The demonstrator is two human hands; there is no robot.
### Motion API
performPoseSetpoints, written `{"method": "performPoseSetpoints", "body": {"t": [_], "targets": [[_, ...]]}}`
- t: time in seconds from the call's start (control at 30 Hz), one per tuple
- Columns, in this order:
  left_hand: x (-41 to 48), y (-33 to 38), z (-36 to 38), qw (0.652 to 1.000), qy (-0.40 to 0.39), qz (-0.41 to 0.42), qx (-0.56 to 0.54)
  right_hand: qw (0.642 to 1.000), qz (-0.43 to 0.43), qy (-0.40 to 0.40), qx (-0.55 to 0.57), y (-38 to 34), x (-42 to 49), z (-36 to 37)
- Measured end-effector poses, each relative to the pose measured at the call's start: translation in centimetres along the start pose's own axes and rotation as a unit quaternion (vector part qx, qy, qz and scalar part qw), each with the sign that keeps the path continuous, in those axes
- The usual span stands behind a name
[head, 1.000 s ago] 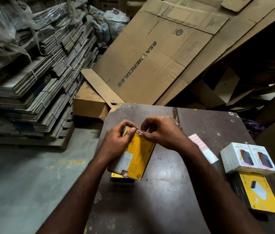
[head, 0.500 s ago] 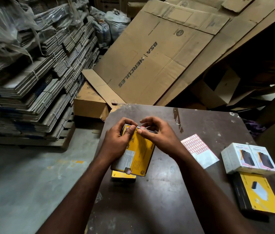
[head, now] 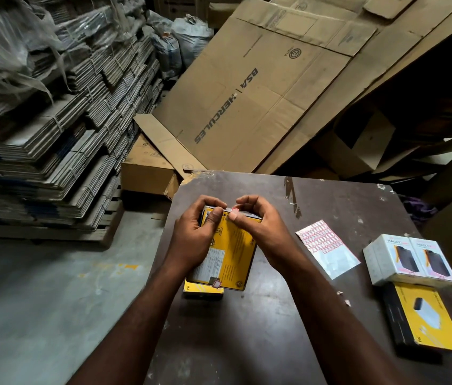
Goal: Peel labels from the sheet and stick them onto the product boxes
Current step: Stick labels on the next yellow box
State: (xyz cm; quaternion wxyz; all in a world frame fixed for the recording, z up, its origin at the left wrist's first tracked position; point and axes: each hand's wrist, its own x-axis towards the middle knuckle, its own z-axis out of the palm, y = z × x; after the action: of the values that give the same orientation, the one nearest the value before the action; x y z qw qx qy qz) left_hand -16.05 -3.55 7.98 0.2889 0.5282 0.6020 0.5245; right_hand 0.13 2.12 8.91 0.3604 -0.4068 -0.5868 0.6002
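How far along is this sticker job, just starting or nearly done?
Done: the held yellow box already wears one label on its near edge. In hand: the left hand steadies it while the right hand presses a second label at the far edge. Left: the label sheet holds many labels; whether the white boxes are labelled, I cannot tell.

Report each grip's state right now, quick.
Left grip: holds the box, thumb on its face.
Right grip: pinches a label against the box's far edge.
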Motion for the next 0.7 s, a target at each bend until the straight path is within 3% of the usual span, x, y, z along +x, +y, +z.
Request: {"method": "performPoseSetpoints", "body": {"t": [0.17, 0.4, 0.57, 0.7], "targets": [[-0.1, -0.2, -0.2, 1.0, 0.001, -0.002, -0.019, 0.999, 0.016, -0.049, -0.008, -0.3, -0.2, -0.7], [-0.3, 0.2, -0.1, 0.999, 0.003, 0.046, -0.012, 0.999, 0.036, 0.015, 0.034, -1.4, 0.1, 0.3], [-0.9, -0.1, -0.1, 0.991, 0.025, 0.129, -0.003, 0.96, 0.189, 0.004, 0.205, -2.1, 0.1, 0.9], [-1.3, -0.1, 0.0, 0.983, 0.018, 0.182, -0.008, 0.93, 0.242, 0.033, 0.273, -2.5, -0.2, 0.9]]}}
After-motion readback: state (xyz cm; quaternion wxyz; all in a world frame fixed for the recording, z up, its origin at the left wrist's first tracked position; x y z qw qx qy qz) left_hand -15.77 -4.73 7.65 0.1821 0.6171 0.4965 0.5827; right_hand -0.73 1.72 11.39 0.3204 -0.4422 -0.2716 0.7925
